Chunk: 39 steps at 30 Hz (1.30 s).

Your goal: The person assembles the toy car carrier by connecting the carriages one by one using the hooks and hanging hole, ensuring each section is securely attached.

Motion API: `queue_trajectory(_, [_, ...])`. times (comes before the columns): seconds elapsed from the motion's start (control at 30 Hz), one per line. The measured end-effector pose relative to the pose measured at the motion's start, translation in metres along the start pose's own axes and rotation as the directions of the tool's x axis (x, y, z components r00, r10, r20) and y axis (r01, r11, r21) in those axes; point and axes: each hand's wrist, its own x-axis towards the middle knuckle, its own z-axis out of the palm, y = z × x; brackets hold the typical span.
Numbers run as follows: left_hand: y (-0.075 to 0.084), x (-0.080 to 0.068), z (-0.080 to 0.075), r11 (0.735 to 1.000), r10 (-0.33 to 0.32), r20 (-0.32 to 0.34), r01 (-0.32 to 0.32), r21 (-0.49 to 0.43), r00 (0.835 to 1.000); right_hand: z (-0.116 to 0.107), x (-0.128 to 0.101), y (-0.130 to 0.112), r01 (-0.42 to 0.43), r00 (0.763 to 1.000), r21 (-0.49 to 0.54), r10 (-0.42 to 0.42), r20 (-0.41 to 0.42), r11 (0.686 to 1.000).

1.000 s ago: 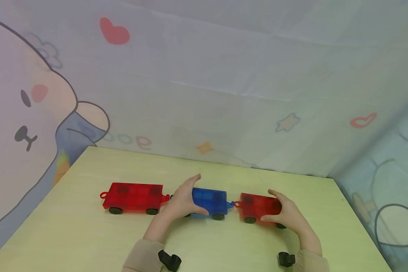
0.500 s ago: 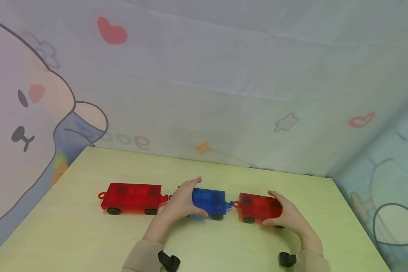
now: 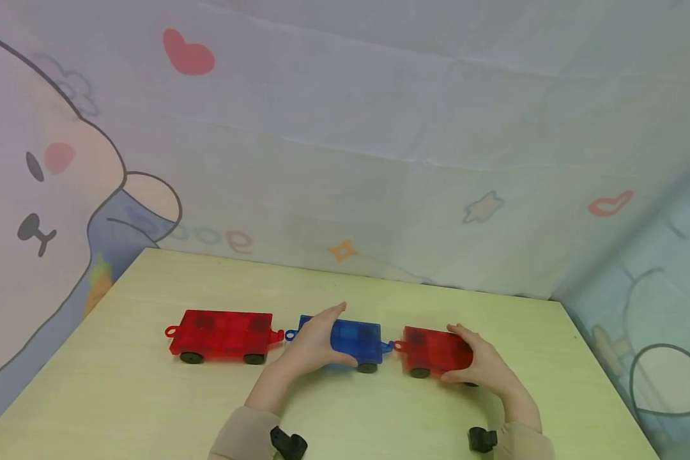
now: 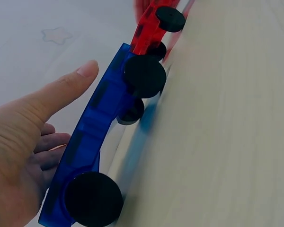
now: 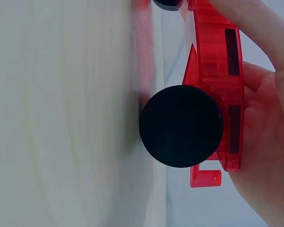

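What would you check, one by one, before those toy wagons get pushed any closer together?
1. Left hand has a grip on the blue wagon: ok, fingers over the top and thumb on the near side.
2. Right hand holds the small red wagon: ok.
3. Blue wagon's right hook meets the small red wagon's loop: cannot tell, they touch or nearly touch.
4. Long red wagon joined to the blue one: not ok, a small gap shows between their ends.
5. All three wagons in one line on the table: ok.
6. Wheels down on the table: ok for those visible.
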Motion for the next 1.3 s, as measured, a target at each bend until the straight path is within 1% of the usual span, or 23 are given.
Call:
queue_trajectory(0.13, [0.002, 0.001, 0.004, 1.000, 0.017, 0.018, -0.017, 0.008, 1.000, 0.001, 0.000, 0.000, 0.007, 1.000, 0.008, -0.007, -0.005, 1.000])
queue_trajectory(0.27, [0.001, 0.001, 0.007, 0.999, 0.014, 0.020, -0.015, 0.029, 1.000, 0.002, 0.000, 0.000, 0.017, 1.000, 0.008, -0.017, -0.009, 1.000])
queue_trajectory(0.53, [-0.003, 0.001, 0.008, 1.000, 0.007, 0.009, -0.007, 0.030, 1.000, 0.003, 0.002, 0.001, 0.051, 0.998, 0.003, -0.051, -0.031, 0.999])
queue_trajectory(0.73, [-0.005, 0.001, 0.009, 0.999, 0.019, -0.022, -0.018, 0.039, 1.000, 0.004, 0.003, 0.002, 0.084, 0.995, -0.025, -0.085, -0.059, 0.996])
queue_trajectory(1.0, [-0.006, 0.002, 0.011, 0.998, 0.019, -0.032, -0.017, 0.053, 0.999, 0.003, 0.002, 0.002, 0.064, 0.996, -0.019, -0.065, -0.054, 0.998])
queue_trajectory(1.3, [-0.004, 0.002, 0.011, 1.000, 0.001, -0.034, 0.000, 0.030, 0.999, 0.001, 0.000, 0.003, 0.015, 0.999, 0.009, -0.015, -0.034, 1.000])
